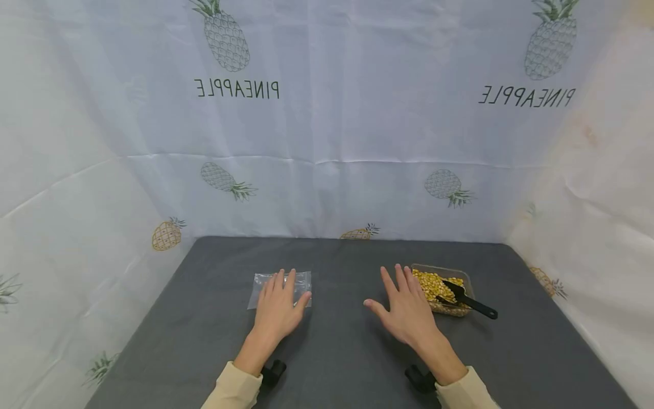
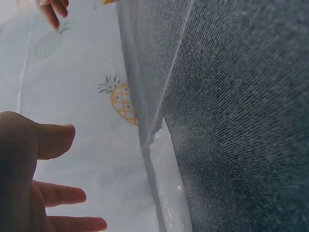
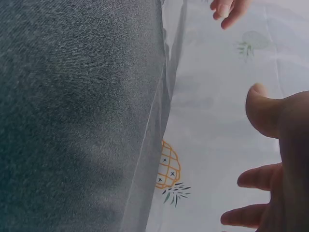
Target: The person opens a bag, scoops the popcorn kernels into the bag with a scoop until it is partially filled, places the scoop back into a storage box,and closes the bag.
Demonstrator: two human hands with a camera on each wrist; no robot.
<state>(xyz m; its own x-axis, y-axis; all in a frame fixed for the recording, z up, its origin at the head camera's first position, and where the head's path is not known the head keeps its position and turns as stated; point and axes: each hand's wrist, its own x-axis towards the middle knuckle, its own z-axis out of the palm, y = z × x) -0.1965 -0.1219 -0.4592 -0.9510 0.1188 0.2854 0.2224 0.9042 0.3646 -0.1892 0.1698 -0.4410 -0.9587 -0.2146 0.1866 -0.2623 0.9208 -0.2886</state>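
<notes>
My left hand hovers over the grey table with straight, spread fingers, its fingertips above a clear plastic bag. In the left wrist view the bag lies flat on the table, apart from the hand. My right hand is likewise raised with fingers spread and holds nothing. Just to its right stands a clear plastic tub of yellow corn kernels. A black scoop rests in the kernels, its handle sticking out over the tub's right side. The right hand hides part of the tub's left side.
The dark grey table ends at a white curtain printed with pineapples, which also hangs along both sides. Each wrist carries a black camera mount. Bare tabletop lies between the bag and the tub.
</notes>
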